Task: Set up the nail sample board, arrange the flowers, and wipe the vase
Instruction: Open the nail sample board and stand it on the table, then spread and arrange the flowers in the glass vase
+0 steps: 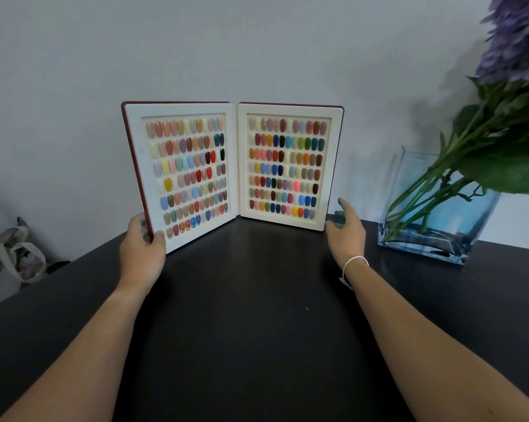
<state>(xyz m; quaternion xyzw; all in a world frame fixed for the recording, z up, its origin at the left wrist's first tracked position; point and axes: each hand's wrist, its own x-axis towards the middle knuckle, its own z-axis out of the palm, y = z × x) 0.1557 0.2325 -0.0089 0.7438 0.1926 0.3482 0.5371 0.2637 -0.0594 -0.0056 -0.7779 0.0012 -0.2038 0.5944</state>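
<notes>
The nail sample board stands upright on the black table, spread like a book with two white panels full of coloured nail tips and a dark red cover. My left hand grips the lower outer corner of the left panel. My right hand hovers just off the lower right corner of the right panel, fingers apart, holding nothing; a white band circles its wrist. At the right a rectangular blue glass vase holds purple flowers whose green stems lean steeply to the right.
A grey wall runs close behind the board and vase. A pale bag with straps lies on the floor beyond the table's left edge. The table's back edge passes right behind the vase.
</notes>
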